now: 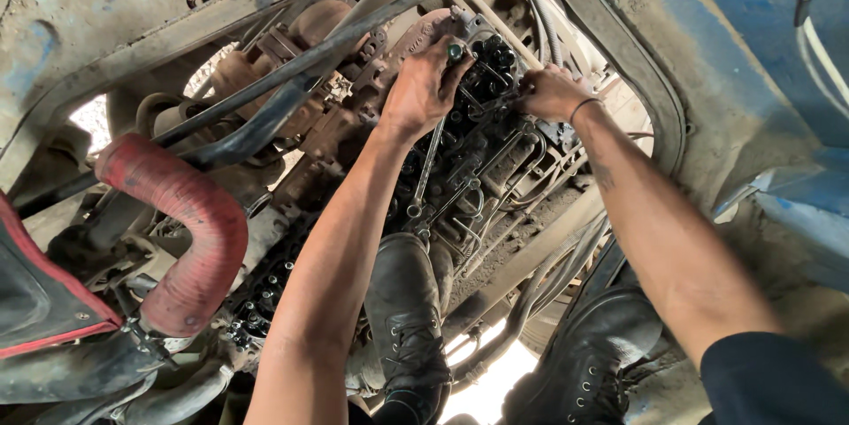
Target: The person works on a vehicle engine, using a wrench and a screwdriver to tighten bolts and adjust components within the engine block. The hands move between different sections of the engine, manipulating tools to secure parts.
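Near the top centre of the frame, the left hand is closed on a wrench hanging down over the black injection pump. The right hand rests just right of it — fingers curled onto the pump's top; a red hose lies at left.

red hose, black boots, blue cab panel

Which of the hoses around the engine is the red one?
The red one is the thick ribbed hose curving down at the left, with a clamp at its lower end. The other hoses, like the black hose slanting beside it, are dark.
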